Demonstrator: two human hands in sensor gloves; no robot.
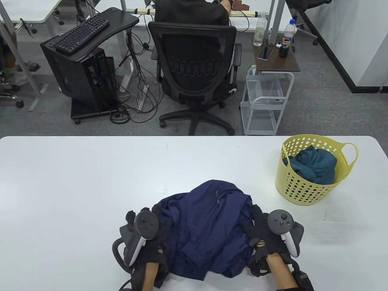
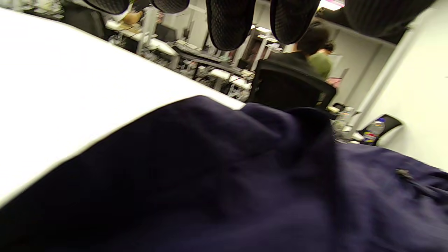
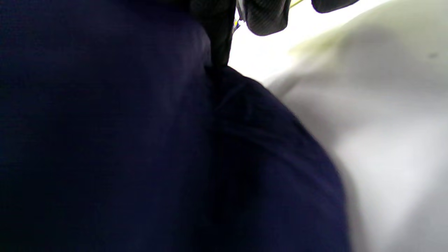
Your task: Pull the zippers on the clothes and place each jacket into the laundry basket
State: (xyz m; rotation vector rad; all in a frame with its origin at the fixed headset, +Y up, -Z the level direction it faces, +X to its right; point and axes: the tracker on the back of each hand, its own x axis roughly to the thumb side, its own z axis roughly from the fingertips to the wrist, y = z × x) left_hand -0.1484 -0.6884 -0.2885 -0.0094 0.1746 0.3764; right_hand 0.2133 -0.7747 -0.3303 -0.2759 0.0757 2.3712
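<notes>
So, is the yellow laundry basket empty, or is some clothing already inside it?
Not empty. The table view shows the yellow laundry basket upright, with a bunched teal garment inside, reaching its rim.

A: Garment colours?
B: Jacket (image 1: 206,230) at the surface's near edge: navy blue, plain. Second jacket (image 1: 315,165) inside the basket: dark teal, plain.
A: Basket?
B: Laundry basket (image 1: 298,189): pale yellow, walls perforated with rows of round holes.
A: Surface and gloves?
B: Surface (image 1: 75,188): plain white. Left hand (image 1: 151,242) and right hand (image 1: 263,239): black gloves, grey trackers.
</notes>
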